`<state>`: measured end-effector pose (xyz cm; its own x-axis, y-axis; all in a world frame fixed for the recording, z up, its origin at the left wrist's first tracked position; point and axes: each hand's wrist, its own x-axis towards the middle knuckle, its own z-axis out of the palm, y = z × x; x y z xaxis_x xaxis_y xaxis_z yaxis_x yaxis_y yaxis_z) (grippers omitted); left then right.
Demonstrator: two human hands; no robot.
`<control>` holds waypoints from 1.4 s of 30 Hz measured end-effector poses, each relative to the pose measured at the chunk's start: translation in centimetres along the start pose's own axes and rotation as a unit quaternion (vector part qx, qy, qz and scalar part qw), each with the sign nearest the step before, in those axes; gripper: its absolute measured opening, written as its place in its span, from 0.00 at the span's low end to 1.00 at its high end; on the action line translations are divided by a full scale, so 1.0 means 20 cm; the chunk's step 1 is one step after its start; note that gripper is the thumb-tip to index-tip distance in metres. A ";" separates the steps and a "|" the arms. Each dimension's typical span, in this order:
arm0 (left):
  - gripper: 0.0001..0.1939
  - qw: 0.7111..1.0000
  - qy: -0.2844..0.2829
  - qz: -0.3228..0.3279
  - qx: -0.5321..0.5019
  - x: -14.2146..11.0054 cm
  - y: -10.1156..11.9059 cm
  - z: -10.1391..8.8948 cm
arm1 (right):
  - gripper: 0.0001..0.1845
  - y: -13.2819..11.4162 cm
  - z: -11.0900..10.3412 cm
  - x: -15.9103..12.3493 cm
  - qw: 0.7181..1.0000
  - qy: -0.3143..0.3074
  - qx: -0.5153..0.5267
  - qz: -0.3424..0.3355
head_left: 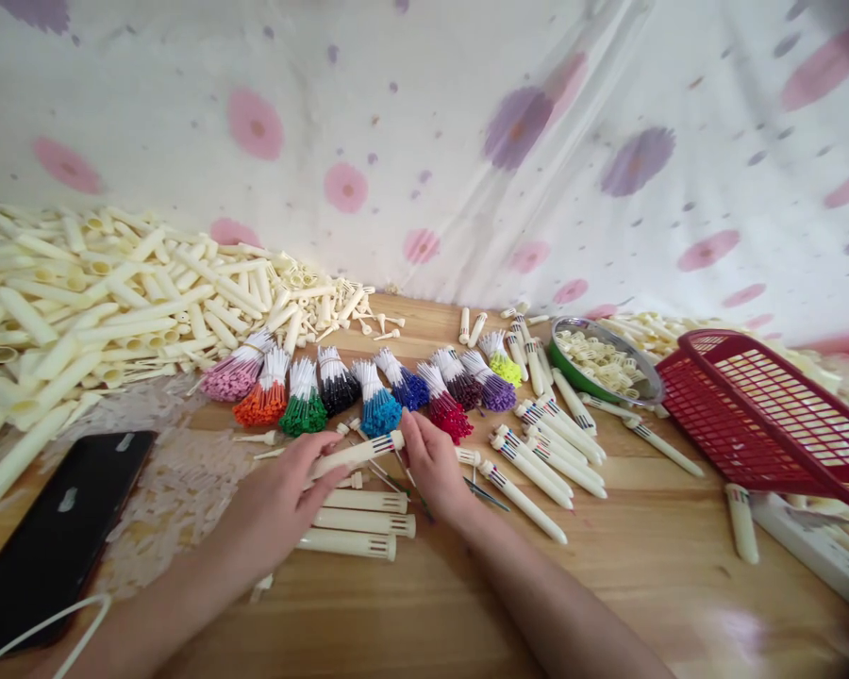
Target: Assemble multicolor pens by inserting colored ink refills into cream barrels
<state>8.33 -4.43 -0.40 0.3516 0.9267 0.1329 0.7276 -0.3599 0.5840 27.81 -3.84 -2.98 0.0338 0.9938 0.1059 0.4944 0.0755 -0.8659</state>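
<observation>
My left hand (pixel 283 500) is closed around a cream multicolour pen barrel (pixel 357 455) with coloured slots near its right end. At that end, my right hand (pixel 435 464) has its fingers pinched together; what they grip is mostly hidden. A thin dark tool (pixel 487 494) shows partly beneath my right wrist. Below the held barrel lie several slotted pen barrels (pixel 364 521), side by side. Just beyond my hands stand bundles of white refills with coloured ends, among them light blue (pixel 380 412), green (pixel 303 413) and red (pixel 453 420).
A heap of cream barrels (pixel 113 292) fills the left back. Assembled pens (pixel 530 471) lie to the right, near a green-sided metal bowl (pixel 558 354) of small parts and a red plastic basket (pixel 764 415). A black phone (pixel 63 538) with a white cable lies at left.
</observation>
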 end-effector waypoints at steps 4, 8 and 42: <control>0.22 0.986 -0.113 -0.062 -0.103 0.01 -0.03 -0.04 | 0.23 0.00 -0.07 0.02 1.000 0.025 -0.005 -0.017; 0.11 0.989 -0.084 -0.049 -0.116 0.00 -0.01 0.00 | 0.23 0.00 -0.08 0.03 1.000 0.017 0.003 -0.006; 0.13 0.650 -0.178 -0.246 -0.696 -0.10 0.12 0.16 | 0.15 -0.15 0.00 -0.08 0.734 -0.200 0.636 0.126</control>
<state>11.27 -7.59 -1.78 0.5725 0.7196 -0.3931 -0.3482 0.6474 0.6779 26.23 -5.64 -0.64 -0.3987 0.9145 -0.0679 -0.7045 -0.3529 -0.6157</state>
